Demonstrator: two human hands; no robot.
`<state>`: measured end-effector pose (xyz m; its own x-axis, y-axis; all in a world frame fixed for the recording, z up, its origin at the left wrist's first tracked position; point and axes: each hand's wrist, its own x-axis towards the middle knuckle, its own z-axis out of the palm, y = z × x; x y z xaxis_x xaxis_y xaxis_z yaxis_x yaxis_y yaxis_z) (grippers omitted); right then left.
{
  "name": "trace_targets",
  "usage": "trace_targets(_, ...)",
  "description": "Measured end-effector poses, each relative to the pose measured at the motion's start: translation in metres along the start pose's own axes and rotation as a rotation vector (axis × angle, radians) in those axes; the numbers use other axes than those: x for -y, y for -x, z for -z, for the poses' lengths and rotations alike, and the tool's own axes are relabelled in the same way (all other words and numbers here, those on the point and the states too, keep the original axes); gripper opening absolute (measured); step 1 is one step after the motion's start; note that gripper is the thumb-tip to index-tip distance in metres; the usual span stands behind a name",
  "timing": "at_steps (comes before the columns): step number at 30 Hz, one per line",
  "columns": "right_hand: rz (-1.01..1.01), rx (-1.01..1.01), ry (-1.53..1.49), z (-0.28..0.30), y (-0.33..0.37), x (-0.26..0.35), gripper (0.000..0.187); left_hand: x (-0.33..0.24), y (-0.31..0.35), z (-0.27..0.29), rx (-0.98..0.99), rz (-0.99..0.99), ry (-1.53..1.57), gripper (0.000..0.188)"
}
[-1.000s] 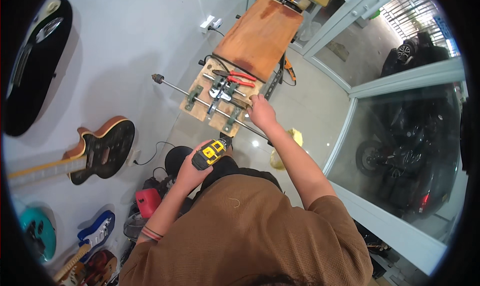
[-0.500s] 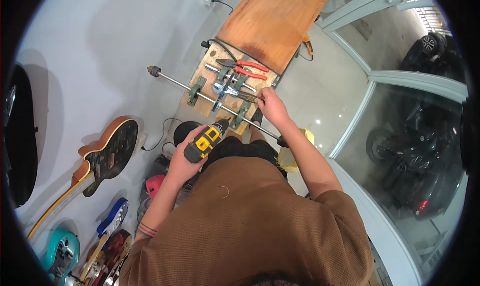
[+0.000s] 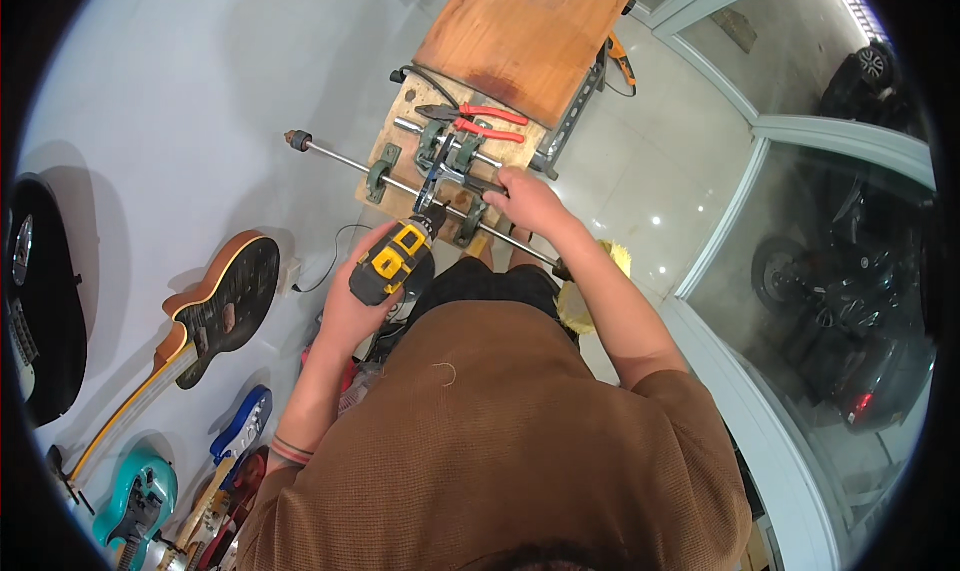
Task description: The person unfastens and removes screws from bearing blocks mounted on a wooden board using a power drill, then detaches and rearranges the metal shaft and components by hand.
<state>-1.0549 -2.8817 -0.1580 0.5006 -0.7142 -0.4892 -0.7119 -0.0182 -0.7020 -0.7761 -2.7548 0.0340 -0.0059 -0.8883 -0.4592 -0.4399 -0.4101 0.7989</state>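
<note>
My left hand (image 3: 352, 313) is wrapped round a yellow and black cordless drill (image 3: 393, 259). The drill's chuck end points up at a long metal shaft (image 3: 335, 156), close to the middle of it; whether they touch I cannot tell. My right hand (image 3: 532, 203) grips the dark handle of an adjustable wrench (image 3: 462, 179), whose head lies against a narrow blue bar (image 3: 429, 189) across the shaft. Green bearing blocks (image 3: 383, 171) carry the shaft on a wooden base (image 3: 412, 99). Red-handled pliers (image 3: 490, 131) rest on a second, shorter rod behind.
A large brown wooden panel (image 3: 530, 41) covers the bench's far part. The shaft ends in a chuck (image 3: 298, 141) at left and a yellow buffing wheel (image 3: 577, 306) beside my right forearm. Guitars (image 3: 235, 296) line the left wall; glass doors (image 3: 760, 131) stand at right.
The drill has moved up closer to the shaft and the blue bar. My right hand keeps its hold on the wrench, which has shifted slightly left in view. The whole view has shifted a little.
</note>
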Motion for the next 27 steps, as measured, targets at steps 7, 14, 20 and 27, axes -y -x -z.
trace_targets(7,-0.031,0.081,-0.103,0.031,0.044,-0.019,0.033,0.008,0.010,0.003,-0.062,0.061,0.074,0.073)
trace_targets(14,0.040,-0.158,-0.451,0.117,0.048,-0.029,0.032,0.008,0.006,0.002,-0.065,0.047,0.100,0.070)
trace_targets(20,0.049,-0.458,-0.126,0.153,-0.090,-0.034,0.039,0.002,-0.001,-0.001,-0.061,0.045,0.088,0.072)
trace_targets(27,0.045,-0.786,0.524,0.105,-0.089,-0.001,0.029,0.010,0.014,0.004,-0.099,0.034,0.087,0.070)
